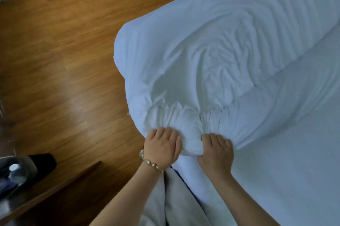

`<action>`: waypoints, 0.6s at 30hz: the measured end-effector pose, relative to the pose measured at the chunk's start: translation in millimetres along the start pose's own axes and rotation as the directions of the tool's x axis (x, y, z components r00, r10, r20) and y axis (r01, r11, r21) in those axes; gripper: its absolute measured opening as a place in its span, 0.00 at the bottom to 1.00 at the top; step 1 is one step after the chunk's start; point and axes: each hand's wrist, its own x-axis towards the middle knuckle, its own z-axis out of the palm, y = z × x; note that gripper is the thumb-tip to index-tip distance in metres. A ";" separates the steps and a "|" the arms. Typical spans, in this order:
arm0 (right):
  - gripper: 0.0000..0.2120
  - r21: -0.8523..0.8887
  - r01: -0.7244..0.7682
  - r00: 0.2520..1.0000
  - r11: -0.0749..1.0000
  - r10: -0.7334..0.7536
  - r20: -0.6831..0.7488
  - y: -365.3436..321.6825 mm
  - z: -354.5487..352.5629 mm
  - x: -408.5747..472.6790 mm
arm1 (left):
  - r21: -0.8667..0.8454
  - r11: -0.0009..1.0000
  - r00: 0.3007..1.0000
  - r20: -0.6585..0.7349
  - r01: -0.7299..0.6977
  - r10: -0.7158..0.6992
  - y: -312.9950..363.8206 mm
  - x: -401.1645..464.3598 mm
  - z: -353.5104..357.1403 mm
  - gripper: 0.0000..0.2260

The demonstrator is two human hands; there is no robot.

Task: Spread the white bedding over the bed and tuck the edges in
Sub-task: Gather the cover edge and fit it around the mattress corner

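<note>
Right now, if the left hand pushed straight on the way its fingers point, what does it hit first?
The bunched white bedding itself: the left hand already grips its gathered edge, fingers pointing up into the folded mass. Beyond that, probably more bedding lying on the bed; depth is unclear.

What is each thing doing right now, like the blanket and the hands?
white bedding: bunched in a wrinkled heap, not spread.
left hand: grips a gathered fold of bedding.
right hand: grips the same fold.
bed: partly bare beside the heap.
bracelet: worn on the left wrist.
</note>
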 end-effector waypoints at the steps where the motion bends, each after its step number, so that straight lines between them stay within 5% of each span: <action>1: 0.20 0.005 -0.001 1.000 1.000 0.001 -0.026 1.4 -0.9 5.6 | -0.039 0.999 1.000 0.009 0.028 -0.028 0.7 15.5 -4.3 0.16; 4: 0.27 0.056 0.009 1.000 0.998 -0.008 -0.018 4.1 -4.4 17.3 | -0.119 0.988 0.993 0.071 0.099 -0.091 3.4 64.8 -10.1 0.14; 7: 0.39 0.079 0.045 0.998 0.996 -0.048 0.040 10.8 -9.0 24.5 | -0.130 0.991 0.977 0.212 0.001 0.027 5.1 100.1 -3.3 0.13; 11: 0.47 0.134 0.107 0.984 0.985 -0.124 0.128 25.4 -27.9 42.5 | -0.013 0.998 0.836 0.544 -0.068 0.064 6.7 136.4 6.5 0.17; 15: 0.38 0.392 0.011 0.865 0.920 -0.206 0.458 42.4 -59.8 83.8 | 0.215 0.976 0.709 0.685 0.025 -0.168 0.8 163.1 4.6 0.25; 18: 0.29 0.341 0.059 0.786 0.938 -0.254 0.564 46.8 -69.0 120.8 | 0.354 0.933 0.646 0.698 0.062 -0.308 3.1 163.5 -2.2 0.30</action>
